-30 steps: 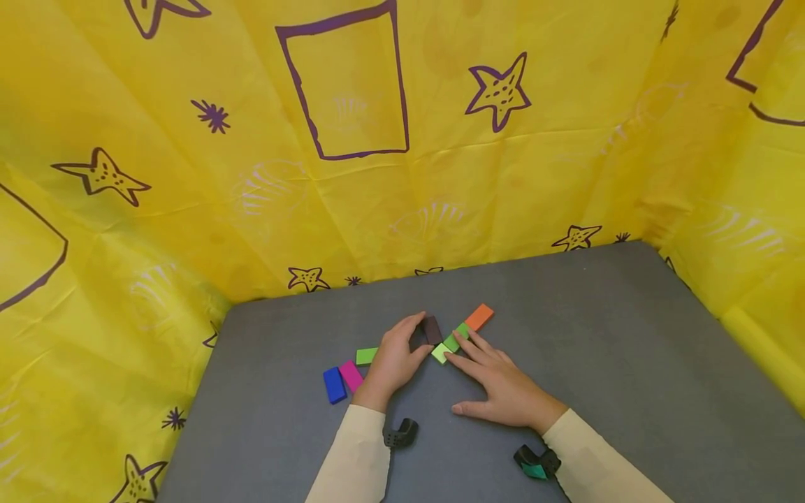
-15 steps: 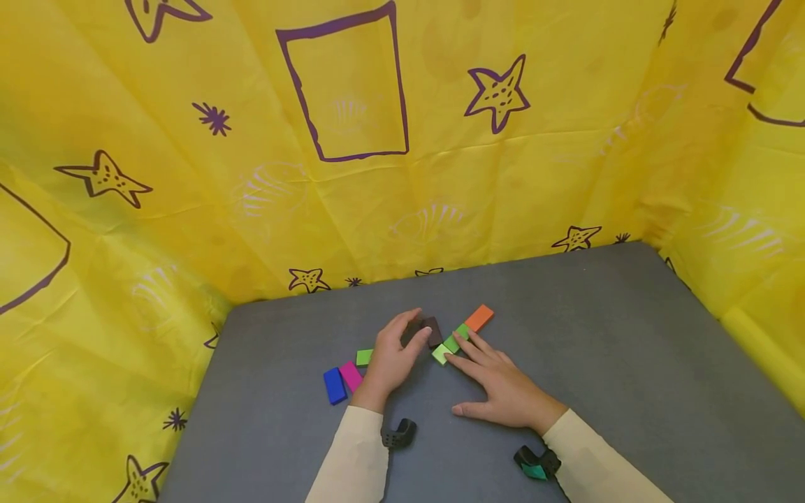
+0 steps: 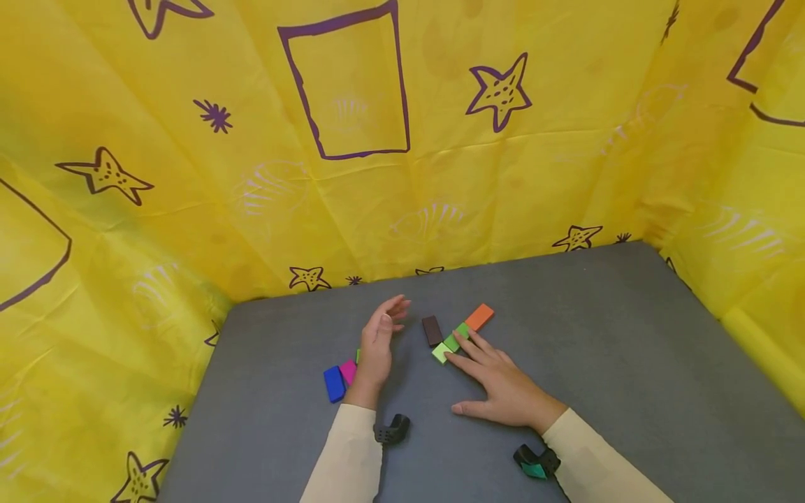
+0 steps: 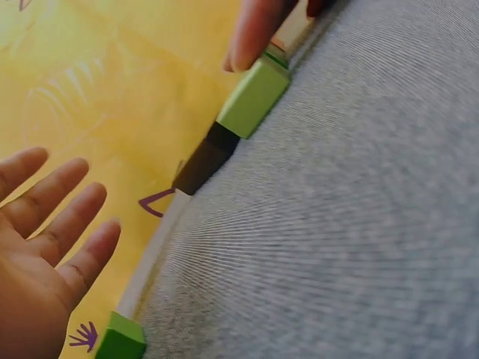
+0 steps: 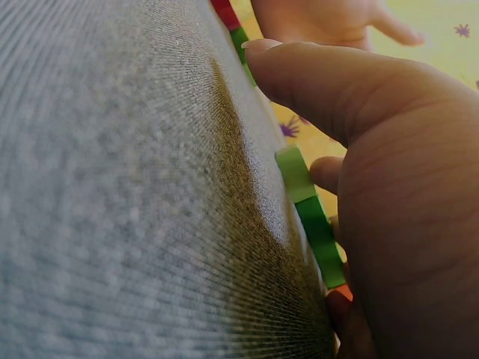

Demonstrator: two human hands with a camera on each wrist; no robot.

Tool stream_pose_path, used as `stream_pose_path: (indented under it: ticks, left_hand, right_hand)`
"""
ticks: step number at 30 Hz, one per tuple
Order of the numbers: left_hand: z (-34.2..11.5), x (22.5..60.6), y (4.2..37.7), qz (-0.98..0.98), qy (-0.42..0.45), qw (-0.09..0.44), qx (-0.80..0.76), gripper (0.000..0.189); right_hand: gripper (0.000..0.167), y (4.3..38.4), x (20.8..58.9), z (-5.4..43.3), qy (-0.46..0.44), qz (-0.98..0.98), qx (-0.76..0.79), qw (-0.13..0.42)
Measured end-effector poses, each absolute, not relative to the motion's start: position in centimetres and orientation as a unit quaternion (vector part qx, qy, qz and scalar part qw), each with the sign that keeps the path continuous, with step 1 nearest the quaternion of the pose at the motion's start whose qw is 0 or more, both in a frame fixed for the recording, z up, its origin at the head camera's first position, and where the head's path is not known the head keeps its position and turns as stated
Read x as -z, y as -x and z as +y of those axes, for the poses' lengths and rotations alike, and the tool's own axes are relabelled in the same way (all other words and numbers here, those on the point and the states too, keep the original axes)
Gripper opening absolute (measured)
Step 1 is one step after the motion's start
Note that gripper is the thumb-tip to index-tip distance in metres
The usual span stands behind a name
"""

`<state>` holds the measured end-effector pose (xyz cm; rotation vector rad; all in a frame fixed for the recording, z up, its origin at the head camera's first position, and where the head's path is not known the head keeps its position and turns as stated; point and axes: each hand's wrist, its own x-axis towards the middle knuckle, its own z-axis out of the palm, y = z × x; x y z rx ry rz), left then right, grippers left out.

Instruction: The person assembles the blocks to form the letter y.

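My left hand (image 3: 376, 346) hovers with loose fingers and nothing in its grasp, left of a dark brown block (image 3: 432, 331). The left wrist view shows its fingers spread apart from that block. With fingers extended, my right hand (image 3: 503, 391) rests its fingertips on a light green block (image 3: 440, 353) and a darker green block (image 3: 454, 340). These two lie end to end, and an orange block (image 3: 480, 316) continues their slanting line. The brown block's near end meets them at the light green one, forming a V.
Left of the left hand lie a blue block (image 3: 335, 385) and a pink block (image 3: 348, 371), side by side. Another green block (image 4: 122, 338) is mostly covered by that hand in the head view. A yellow patterned cloth (image 3: 352, 209) walls the grey table (image 3: 604, 328) behind.
The left hand has let go of the brown block and drawn back to the left, its fingers opening out. The brown block stays beside the light green one. The right hand has not moved.
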<state>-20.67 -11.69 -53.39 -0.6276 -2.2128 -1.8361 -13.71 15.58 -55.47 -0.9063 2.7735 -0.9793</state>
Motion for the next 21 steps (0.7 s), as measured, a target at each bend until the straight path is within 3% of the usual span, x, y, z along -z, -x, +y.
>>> stream_pose_path:
  ticks: [7,21]
  left_hand:
    - [-12.5,52.5,20.7,-0.705,0.22,0.093,0.668,0.077]
    - [-15.2,50.5,20.4,-0.661,0.22,0.111,0.708,0.09]
  right_hand:
    - [0.089,13.7,55.4,15.7,0.299,0.897,0.324,0.034]
    - [0.088,13.6,55.4,15.8,0.308,0.892,0.329,0.027]
